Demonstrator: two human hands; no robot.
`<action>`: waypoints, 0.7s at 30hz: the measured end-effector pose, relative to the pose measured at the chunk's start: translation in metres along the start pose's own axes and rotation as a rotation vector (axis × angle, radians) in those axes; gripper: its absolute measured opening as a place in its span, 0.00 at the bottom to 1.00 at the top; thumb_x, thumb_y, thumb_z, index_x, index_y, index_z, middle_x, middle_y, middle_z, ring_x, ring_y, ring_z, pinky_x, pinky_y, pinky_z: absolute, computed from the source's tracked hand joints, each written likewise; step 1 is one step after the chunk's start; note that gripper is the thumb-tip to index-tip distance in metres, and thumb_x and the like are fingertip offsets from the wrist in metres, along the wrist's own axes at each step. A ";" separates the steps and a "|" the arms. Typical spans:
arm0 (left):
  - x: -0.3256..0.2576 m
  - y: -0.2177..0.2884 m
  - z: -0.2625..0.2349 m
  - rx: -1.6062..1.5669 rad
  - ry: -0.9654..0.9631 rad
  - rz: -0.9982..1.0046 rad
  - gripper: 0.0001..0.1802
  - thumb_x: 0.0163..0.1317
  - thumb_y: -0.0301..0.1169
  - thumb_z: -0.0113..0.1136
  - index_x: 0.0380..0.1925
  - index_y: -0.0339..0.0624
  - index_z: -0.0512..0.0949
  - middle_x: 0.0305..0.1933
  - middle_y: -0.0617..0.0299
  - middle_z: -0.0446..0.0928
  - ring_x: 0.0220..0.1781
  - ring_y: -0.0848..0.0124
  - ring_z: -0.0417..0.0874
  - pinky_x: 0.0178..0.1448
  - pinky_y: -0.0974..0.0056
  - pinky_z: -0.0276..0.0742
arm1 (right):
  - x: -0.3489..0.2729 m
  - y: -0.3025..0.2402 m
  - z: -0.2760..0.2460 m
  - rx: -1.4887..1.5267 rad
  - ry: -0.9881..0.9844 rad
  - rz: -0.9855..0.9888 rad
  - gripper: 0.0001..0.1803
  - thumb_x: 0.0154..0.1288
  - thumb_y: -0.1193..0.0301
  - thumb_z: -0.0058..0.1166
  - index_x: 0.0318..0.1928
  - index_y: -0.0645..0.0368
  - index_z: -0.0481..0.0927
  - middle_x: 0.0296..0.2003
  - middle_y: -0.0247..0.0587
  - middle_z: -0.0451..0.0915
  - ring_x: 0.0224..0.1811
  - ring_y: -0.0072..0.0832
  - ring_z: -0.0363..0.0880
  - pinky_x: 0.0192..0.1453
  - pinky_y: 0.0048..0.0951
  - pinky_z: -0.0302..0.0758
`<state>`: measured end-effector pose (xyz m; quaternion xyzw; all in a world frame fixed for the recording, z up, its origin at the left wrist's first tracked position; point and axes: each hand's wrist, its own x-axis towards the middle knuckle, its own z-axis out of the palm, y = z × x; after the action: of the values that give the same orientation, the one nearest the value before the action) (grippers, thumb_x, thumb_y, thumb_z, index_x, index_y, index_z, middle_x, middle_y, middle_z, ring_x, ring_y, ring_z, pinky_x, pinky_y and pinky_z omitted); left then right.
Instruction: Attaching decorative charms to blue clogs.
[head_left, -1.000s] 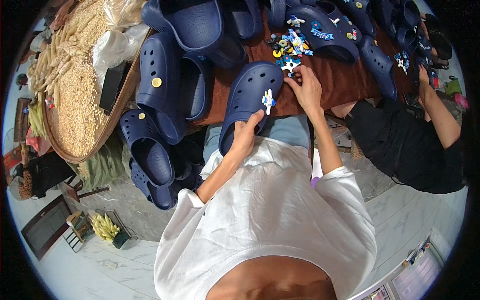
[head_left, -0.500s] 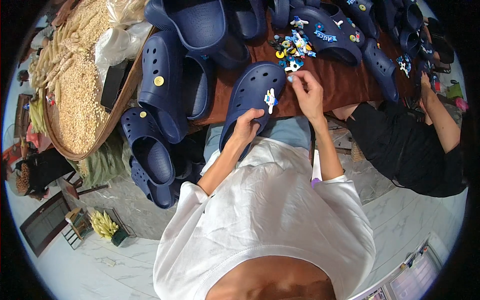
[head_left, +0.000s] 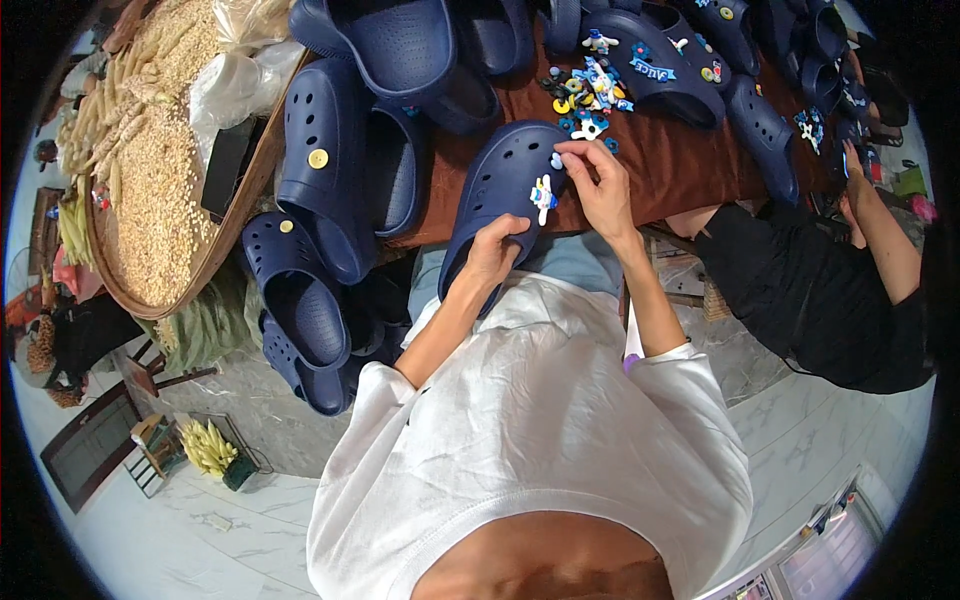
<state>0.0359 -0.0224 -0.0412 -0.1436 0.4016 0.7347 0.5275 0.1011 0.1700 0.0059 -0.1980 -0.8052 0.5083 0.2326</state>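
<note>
Over my lap, a navy clog (head_left: 497,172) rests with its toe pointing away, tilted up onto the cloth edge. My left hand (head_left: 492,252) grips its side near the opening, thumb on top. A white and blue figure charm (head_left: 543,199) sits on the right part of its upper. At the clog's right toe edge, my right hand (head_left: 601,188) pinches a small pale blue charm (head_left: 556,160) against or just above the holes; contact cannot be made out. Just beyond lies a pile of loose charms (head_left: 592,90) in blue, white, yellow and black.
Several navy clogs stand around, one with a yellow button charm (head_left: 318,159), another with a blue lettered charm (head_left: 654,70). A brown cloth (head_left: 690,165) covers the table. At left is a woven tray (head_left: 150,306) of corn kernels. Another person in black (head_left: 810,290) sits at right.
My right hand has moved left, bringing the pale blue charm from beside the clog to its toe edge. My left hand and the clog have barely moved.
</note>
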 end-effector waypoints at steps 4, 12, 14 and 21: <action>0.001 -0.005 0.006 -0.056 0.041 0.026 0.01 0.54 0.26 0.62 0.26 0.44 0.81 0.34 0.68 0.81 0.31 0.77 0.77 0.26 0.70 0.61 | -0.002 -0.001 0.001 0.021 -0.005 0.027 0.09 0.71 0.71 0.58 0.46 0.63 0.84 0.40 0.37 0.82 0.39 0.22 0.81 0.44 0.24 0.78; -0.017 0.007 0.031 0.017 0.032 0.042 0.07 0.57 0.29 0.62 0.21 0.47 0.78 0.30 0.71 0.74 0.28 0.80 0.67 0.27 0.71 0.54 | 0.000 0.020 0.008 0.111 0.015 0.198 0.13 0.63 0.71 0.69 0.45 0.62 0.84 0.37 0.31 0.79 0.34 0.17 0.75 0.40 0.20 0.75; -0.018 0.006 0.032 -0.005 0.040 0.063 0.07 0.57 0.29 0.63 0.21 0.47 0.78 0.30 0.71 0.74 0.29 0.80 0.68 0.29 0.71 0.56 | 0.003 0.019 0.011 0.143 0.040 0.220 0.15 0.61 0.71 0.70 0.46 0.62 0.83 0.36 0.30 0.77 0.34 0.17 0.73 0.40 0.20 0.74; -0.012 0.001 0.015 0.034 0.003 -0.010 0.04 0.55 0.27 0.64 0.23 0.45 0.79 0.33 0.68 0.77 0.36 0.76 0.74 0.40 0.69 0.66 | 0.006 0.028 0.009 0.129 0.057 0.210 0.26 0.57 0.65 0.75 0.53 0.62 0.79 0.48 0.38 0.73 0.44 0.23 0.73 0.46 0.25 0.77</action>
<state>0.0427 -0.0195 -0.0233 -0.1377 0.4143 0.7248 0.5330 0.0933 0.1787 -0.0221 -0.2802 -0.7386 0.5748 0.2134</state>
